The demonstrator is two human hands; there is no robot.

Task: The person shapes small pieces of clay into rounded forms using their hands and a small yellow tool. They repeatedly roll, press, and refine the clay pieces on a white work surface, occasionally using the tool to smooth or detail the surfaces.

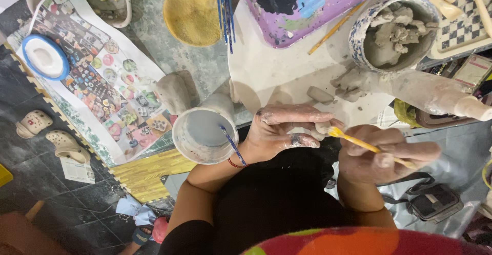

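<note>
Left hand (284, 132) sits centre, pinching a small clay piece (323, 128) between thumb and fingers. Right hand (387, 155) lies just right of it, holding a brush (366, 145) whose tip touches the clay piece. Cup (204, 134) stands just left of the left wrist, with 1 thin brush (233, 145) leaning in it. Bowl of clay lumps (394, 32) sits behind the hands, upper right. Paint tray (307, 9) lies left of the bowl. 2 sandals (51, 134) rest on the floor, far left.

Colourful printed poster (110, 86), left floor
</note>
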